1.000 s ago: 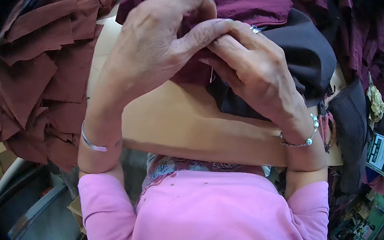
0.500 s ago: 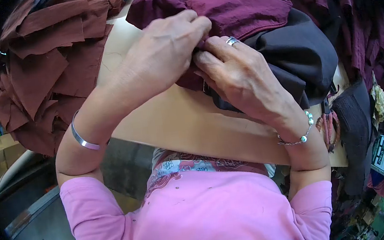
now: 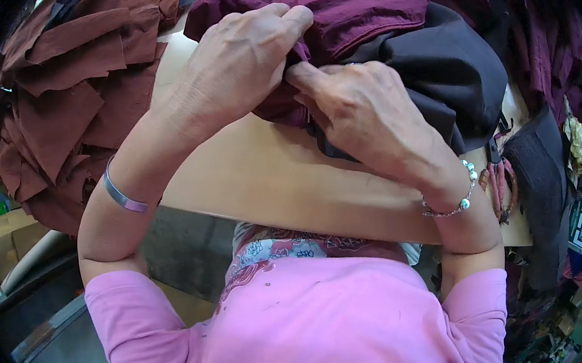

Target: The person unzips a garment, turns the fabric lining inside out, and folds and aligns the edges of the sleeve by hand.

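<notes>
Over table, gripping maroon cloth in left hand; cannot tell grip of right hand; no longer crossing fingers, exposing cloth.

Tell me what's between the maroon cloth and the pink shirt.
In the head view, below the maroon cloth come the tan tabletop, then patterned fabric.

Wrinkled purple cloth
It lies bunched in loose folds on the surface, its right side edging onto black cloth, smoother and rounded.
</notes>
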Action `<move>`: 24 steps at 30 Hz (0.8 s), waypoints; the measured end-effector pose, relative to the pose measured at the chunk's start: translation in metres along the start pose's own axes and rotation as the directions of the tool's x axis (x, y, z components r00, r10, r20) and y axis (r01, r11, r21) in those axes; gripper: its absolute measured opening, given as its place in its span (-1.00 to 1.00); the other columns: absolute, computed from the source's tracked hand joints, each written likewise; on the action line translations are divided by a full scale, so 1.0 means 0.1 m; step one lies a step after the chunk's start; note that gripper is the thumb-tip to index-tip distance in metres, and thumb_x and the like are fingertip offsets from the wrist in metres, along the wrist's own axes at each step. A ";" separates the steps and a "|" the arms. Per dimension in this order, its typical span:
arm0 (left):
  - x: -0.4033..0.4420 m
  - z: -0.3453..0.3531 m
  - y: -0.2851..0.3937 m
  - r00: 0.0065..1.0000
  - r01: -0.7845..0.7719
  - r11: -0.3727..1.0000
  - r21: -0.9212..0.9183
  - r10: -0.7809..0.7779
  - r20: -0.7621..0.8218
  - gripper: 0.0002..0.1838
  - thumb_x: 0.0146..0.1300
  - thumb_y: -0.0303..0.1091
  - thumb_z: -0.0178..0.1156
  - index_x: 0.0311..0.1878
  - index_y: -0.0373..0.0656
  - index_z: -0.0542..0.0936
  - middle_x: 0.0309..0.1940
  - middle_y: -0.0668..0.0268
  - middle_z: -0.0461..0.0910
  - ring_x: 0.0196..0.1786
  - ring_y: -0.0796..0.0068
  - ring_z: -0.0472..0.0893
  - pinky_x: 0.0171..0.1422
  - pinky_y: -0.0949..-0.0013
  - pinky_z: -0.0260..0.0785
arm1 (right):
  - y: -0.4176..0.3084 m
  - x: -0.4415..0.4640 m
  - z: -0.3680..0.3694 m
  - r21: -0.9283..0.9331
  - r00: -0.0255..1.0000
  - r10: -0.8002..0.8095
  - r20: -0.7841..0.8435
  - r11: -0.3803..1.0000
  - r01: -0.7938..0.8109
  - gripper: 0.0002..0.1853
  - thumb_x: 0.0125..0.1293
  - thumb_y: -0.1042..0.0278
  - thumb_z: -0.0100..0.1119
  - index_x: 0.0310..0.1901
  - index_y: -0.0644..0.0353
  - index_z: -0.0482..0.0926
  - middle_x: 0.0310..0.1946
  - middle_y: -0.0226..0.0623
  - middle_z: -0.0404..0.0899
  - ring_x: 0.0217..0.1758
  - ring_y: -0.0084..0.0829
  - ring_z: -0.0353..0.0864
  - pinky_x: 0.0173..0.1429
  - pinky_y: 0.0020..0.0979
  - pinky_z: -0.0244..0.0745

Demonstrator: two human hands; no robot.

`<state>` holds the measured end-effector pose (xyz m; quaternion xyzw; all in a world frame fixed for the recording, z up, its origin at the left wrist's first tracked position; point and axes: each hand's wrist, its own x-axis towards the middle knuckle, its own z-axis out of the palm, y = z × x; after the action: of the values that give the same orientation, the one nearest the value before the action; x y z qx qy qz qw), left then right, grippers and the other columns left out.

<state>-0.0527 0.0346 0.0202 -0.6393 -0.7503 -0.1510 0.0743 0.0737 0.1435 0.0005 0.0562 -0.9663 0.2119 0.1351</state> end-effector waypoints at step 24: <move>-0.03 -0.09 -0.18 0.979 -0.193 0.980 0.041 0.190 0.078 -0.79 -0.03 -0.57 0.00 -0.25 -0.24 0.40 -0.36 0.12 0.47 -0.29 0.05 0.52 -0.26 0.15 0.37 | 0.08 0.05 0.03 0.211 0.976 -0.048 0.212 0.977 0.002 -0.76 0.01 0.37 0.19 -0.29 0.19 0.39 -0.71 -0.12 0.42 -0.57 -0.07 0.47 -0.51 -0.22 0.32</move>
<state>-0.0703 0.0269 0.0255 -0.7118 -0.6909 -0.1011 0.0760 0.0672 0.1497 -0.0037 0.1049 -0.9466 0.3037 0.0255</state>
